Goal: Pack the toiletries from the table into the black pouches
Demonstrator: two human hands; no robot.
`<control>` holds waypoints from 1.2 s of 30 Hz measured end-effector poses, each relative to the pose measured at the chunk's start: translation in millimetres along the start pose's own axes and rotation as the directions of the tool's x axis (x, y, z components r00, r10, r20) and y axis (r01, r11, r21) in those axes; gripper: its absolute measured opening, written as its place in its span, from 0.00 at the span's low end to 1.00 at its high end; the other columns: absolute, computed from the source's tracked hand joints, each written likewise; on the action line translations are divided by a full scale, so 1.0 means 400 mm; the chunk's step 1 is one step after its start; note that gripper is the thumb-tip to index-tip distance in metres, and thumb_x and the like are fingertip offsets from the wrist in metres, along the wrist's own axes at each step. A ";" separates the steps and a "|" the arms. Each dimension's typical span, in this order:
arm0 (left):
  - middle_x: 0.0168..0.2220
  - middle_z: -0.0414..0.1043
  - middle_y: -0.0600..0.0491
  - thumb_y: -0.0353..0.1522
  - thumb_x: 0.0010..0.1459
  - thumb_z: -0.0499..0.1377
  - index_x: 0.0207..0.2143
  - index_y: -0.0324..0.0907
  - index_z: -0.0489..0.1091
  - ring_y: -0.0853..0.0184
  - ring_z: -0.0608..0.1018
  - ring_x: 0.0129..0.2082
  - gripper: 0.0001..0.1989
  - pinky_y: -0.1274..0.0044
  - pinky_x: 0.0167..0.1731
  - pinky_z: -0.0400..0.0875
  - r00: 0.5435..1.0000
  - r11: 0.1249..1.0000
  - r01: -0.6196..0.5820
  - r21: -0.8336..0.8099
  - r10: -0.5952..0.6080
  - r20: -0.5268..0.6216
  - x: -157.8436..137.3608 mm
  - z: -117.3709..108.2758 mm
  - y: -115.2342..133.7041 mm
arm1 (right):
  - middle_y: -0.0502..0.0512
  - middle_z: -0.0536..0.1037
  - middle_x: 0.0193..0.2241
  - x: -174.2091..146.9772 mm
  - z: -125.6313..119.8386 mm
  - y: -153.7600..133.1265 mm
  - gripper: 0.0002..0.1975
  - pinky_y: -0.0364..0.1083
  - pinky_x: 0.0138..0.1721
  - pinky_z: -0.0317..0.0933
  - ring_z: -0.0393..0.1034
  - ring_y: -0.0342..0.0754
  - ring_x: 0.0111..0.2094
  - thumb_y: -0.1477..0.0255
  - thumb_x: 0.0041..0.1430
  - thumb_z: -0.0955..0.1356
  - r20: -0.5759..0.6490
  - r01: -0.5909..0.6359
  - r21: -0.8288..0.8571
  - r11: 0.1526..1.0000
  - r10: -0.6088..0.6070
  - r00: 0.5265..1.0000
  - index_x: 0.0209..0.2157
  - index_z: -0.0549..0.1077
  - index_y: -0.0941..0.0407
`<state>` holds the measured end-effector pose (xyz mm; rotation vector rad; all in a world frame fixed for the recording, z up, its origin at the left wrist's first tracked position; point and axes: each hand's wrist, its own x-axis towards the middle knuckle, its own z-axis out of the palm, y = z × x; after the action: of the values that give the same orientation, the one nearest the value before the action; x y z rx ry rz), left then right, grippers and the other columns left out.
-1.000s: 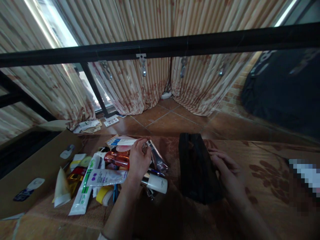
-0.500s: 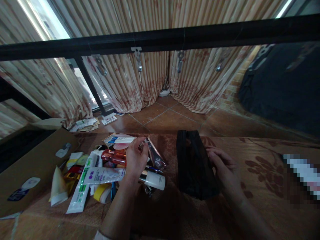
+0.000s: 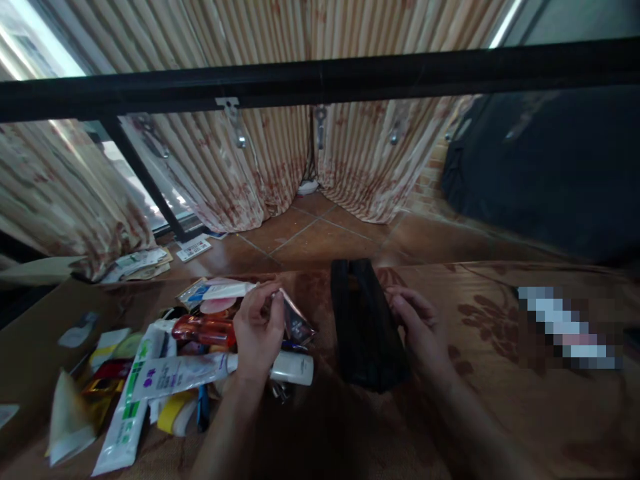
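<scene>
My left hand (image 3: pixel 260 330) hovers over a pile of small items with thumb and fingers pinched together; whatever they grip, if anything, is hidden. Right beside its fingertips lies a shiny pinkish-brown flat tube or packet (image 3: pixel 299 319). A white bottle (image 3: pixel 293 369) shows to the right of the wrist, while a white-and-purple tube (image 3: pixel 180 375) and a red transparent item (image 3: pixel 205 331) lie to its left. My right hand (image 3: pixel 417 323) pinches the right side of a black pouch (image 3: pixel 367 333), which stands on the cloth with its top opening parted.
A white-and-green tube (image 3: pixel 127 407), a yellow tape roll (image 3: pixel 176 412) and a cone-shaped tube (image 3: pixel 70 420) lie at left beside a cardboard box (image 3: pixel 45 347). Behind the patterned cloth (image 3: pixel 480 407) runs a dark rail (image 3: pixel 280 83). A blurred-out object (image 3: pixel 567 327) lies at right.
The camera has turned to the right, so everything sits farther left in view. My left hand stays by the pinkish-brown item, its fingers slightly shifted. My right hand keeps hold of the pouch.
</scene>
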<state>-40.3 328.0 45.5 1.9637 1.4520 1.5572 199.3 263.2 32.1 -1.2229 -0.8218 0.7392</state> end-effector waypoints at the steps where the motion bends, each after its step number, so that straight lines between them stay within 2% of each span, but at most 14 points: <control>1: 0.40 0.76 0.50 0.32 0.58 0.57 0.40 0.41 0.73 0.64 0.76 0.42 0.09 0.71 0.45 0.70 0.999 0.998 -0.050 0.033 0.050 0.021 -0.008 0.005 0.015 | 0.48 0.74 0.25 0.001 0.002 -0.003 0.12 0.41 0.23 0.57 0.64 0.41 0.23 0.61 0.52 0.71 0.010 -0.018 0.026 1.000 0.018 1.000 0.36 0.76 0.52; 3: 0.39 0.75 0.50 0.32 0.58 0.57 0.43 0.42 0.71 0.63 0.76 0.42 0.11 0.71 0.45 0.69 0.986 0.988 -0.145 0.053 0.141 0.084 -0.029 0.018 0.044 | 0.48 0.75 0.25 0.002 0.006 -0.010 0.13 0.41 0.25 0.60 0.66 0.41 0.24 0.61 0.51 0.71 0.028 -0.053 0.054 0.997 0.051 0.998 0.37 0.75 0.52; 6: 0.36 0.72 0.51 0.33 0.57 0.57 0.49 0.41 0.67 0.64 0.75 0.37 0.16 0.72 0.41 0.70 0.957 0.975 -0.220 -0.030 0.222 0.189 -0.070 0.044 0.082 | 0.50 0.77 0.32 0.005 0.011 -0.021 0.16 0.43 0.31 0.64 0.70 0.44 0.29 0.61 0.49 0.72 0.083 -0.092 0.113 0.989 0.083 0.993 0.39 0.74 0.52; 7: 0.35 0.72 0.51 0.34 0.57 0.57 0.51 0.41 0.65 0.65 0.75 0.36 0.19 0.72 0.39 0.70 0.948 0.974 -0.219 -0.059 0.227 0.225 -0.083 0.053 0.091 | 0.51 0.78 0.34 0.006 0.012 -0.024 0.17 0.44 0.32 0.64 0.71 0.45 0.31 0.61 0.48 0.73 0.119 -0.111 0.124 0.986 0.096 0.988 0.40 0.73 0.52; 10: 0.32 0.70 0.53 0.36 0.57 0.57 0.55 0.41 0.61 0.66 0.75 0.31 0.24 0.74 0.34 0.71 0.925 0.979 -0.178 -0.102 0.202 0.323 -0.114 0.077 0.110 | 0.48 0.77 0.28 0.006 0.014 -0.029 0.21 0.43 0.28 0.62 0.69 0.43 0.25 0.63 0.45 0.74 0.218 -0.200 0.124 0.972 0.170 0.961 0.43 0.72 0.52; 13: 0.28 0.68 0.56 0.38 0.56 0.58 0.55 0.41 0.61 0.68 0.73 0.27 0.25 0.76 0.30 0.70 0.909 0.986 -0.120 -0.111 0.155 0.386 -0.125 0.089 0.122 | 0.48 0.77 0.30 0.008 0.012 -0.032 0.21 0.42 0.28 0.61 0.68 0.43 0.26 0.66 0.43 0.75 0.229 -0.194 0.098 0.976 0.167 0.959 0.41 0.73 0.52; 17: 0.24 0.64 0.59 0.38 0.57 0.56 0.54 0.42 0.62 0.71 0.70 0.22 0.23 0.80 0.23 0.67 0.914 0.991 -0.011 -0.131 0.063 0.401 -0.120 0.090 0.130 | 0.47 0.77 0.30 0.014 0.010 -0.027 0.17 0.42 0.30 0.62 0.69 0.42 0.27 0.68 0.45 0.73 0.218 -0.205 0.103 0.973 0.179 0.959 0.40 0.73 0.52; 21: 0.21 0.62 0.61 0.37 0.58 0.55 0.51 0.42 0.67 0.75 0.64 0.16 0.19 0.83 0.17 0.61 0.909 0.990 0.046 -0.137 0.015 0.416 -0.115 0.086 0.126 | 0.47 0.76 0.28 0.024 0.004 -0.006 0.12 0.41 0.28 0.61 0.68 0.42 0.26 0.69 0.47 0.71 0.140 -0.197 0.098 0.975 0.183 0.973 0.36 0.74 0.53; 26: 0.21 0.65 0.60 0.34 0.58 0.55 0.43 0.42 0.70 0.74 0.69 0.19 0.12 0.83 0.21 0.64 0.918 0.981 0.035 -0.190 0.044 0.395 -0.114 0.087 0.105 | 0.48 0.76 0.27 0.035 -0.006 0.018 0.11 0.41 0.24 0.59 0.65 0.41 0.22 0.68 0.46 0.71 0.045 -0.182 0.094 0.979 0.179 0.983 0.35 0.74 0.53; 29: 0.23 0.69 0.59 0.35 0.58 0.56 0.37 0.42 0.69 0.73 0.71 0.21 0.07 0.83 0.22 0.65 0.928 0.981 0.028 -0.193 0.046 0.370 -0.110 0.086 0.094 | 0.48 0.75 0.27 0.034 -0.010 0.020 0.12 0.41 0.25 0.59 0.66 0.41 0.23 0.68 0.46 0.71 0.031 -0.165 0.108 0.980 0.162 0.986 0.35 0.74 0.54; 32: 0.24 0.70 0.59 0.35 0.59 0.55 0.35 0.42 0.69 0.73 0.71 0.22 0.06 0.83 0.23 0.65 0.929 0.986 0.009 -0.164 0.053 0.366 -0.105 0.083 0.093 | 0.48 0.75 0.26 0.034 -0.013 0.020 0.10 0.42 0.26 0.60 0.66 0.42 0.24 0.67 0.48 0.71 0.030 -0.140 0.114 0.984 0.137 0.990 0.34 0.74 0.53; 36: 0.22 0.68 0.59 0.36 0.62 0.52 0.37 0.43 0.70 0.73 0.70 0.19 0.10 0.82 0.21 0.64 0.925 0.995 -0.002 -0.101 0.040 0.377 -0.104 0.080 0.096 | 0.47 0.76 0.26 0.037 -0.019 0.031 0.10 0.42 0.28 0.61 0.67 0.42 0.25 0.66 0.48 0.72 0.039 -0.129 0.145 0.981 0.124 0.991 0.33 0.75 0.53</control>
<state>9.9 288.2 34.6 2.0801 1.1759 1.1452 212.6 274.2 20.8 -1.1407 -0.7052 0.9078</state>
